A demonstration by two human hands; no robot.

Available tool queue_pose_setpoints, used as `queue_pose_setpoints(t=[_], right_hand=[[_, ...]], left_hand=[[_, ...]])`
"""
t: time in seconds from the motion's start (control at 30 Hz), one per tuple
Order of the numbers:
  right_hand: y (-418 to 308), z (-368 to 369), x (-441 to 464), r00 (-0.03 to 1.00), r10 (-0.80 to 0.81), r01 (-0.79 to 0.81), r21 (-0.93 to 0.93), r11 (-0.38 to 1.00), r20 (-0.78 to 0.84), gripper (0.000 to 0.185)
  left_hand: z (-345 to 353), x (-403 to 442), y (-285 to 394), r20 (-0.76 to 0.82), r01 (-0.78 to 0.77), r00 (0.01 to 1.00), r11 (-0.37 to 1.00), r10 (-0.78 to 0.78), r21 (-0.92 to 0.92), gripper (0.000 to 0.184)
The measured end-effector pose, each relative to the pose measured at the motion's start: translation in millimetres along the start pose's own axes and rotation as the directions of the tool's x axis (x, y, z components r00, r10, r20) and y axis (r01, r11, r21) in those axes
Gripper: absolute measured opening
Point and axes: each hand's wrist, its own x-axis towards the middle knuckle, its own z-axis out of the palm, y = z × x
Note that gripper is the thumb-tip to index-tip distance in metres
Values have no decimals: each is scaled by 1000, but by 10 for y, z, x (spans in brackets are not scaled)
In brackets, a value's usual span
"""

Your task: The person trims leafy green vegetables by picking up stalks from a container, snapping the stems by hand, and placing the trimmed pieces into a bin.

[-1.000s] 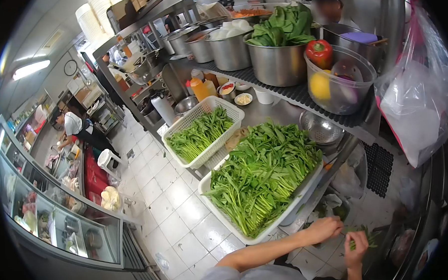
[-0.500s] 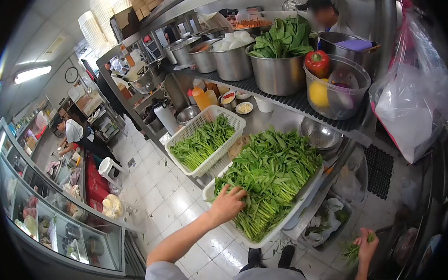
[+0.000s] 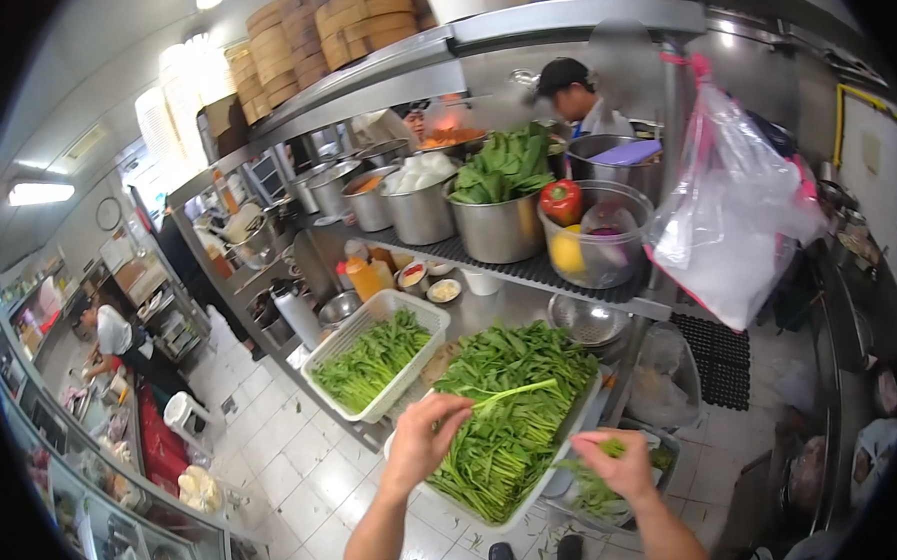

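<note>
My left hand pinches one long green stalk above the big heap of leafy greens. That heap fills a white tray in front of me. Off the tray's right side, my right hand is closed on a small bunch of greens, and more leaves hang below its fingers. Underneath that hand sits a plastic tub with green scraps, partly covered by the hand. A smaller white basket of greens stands behind and left of the tray.
Above the trays runs a shelf with steel pots and a clear container of peppers. A plastic bag hangs at right. A colander lies behind the heap. A co-worker stands beyond the shelf, another person far left.
My left hand has lifted off the heap and now holds a stalk. My right hand, with its greens, has come up and left toward the tray. The view has shifted right.
</note>
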Motion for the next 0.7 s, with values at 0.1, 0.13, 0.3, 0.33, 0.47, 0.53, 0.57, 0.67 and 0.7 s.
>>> queue_pose_setpoints(t=[0.1,0.13,0.3,0.33,0.47,0.53,0.57,0.67,0.7], right_hand=[[-170,300,143,992,124,-122,221,968,8,21],[-204,347,184,985,172,-165,323,932,6,22],[-64,233,320,1000,6,-4,365,931,-4,15],[-76,182,323,999,46,-47,350,936,11,14],[-142,-29,331,987,150,-160,225,961,58,15],[-169,-89,328,980,173,-181,76,981,96,17],[-57,-115,334,995,38,-31,-78,996,92,22],[-112,-225,283,982,-69,113,-259,959,175,24],[-189,-298,247,980,-18,80,-312,947,198,22]], left_hand=[[352,-136,135,147,248,966,919,-212,-307,17],[511,-211,123,248,366,929,783,-275,-503,21],[800,-275,137,579,585,782,593,-232,-553,28],[829,-270,120,598,582,776,596,-203,-554,28],[842,-150,48,380,432,896,649,-229,-627,31],[706,50,441,231,221,966,825,-113,-519,30],[659,160,583,161,110,986,888,-41,-446,30],[645,339,565,356,-358,866,932,350,-46,34],[666,352,546,533,-298,803,954,267,-28,32]])
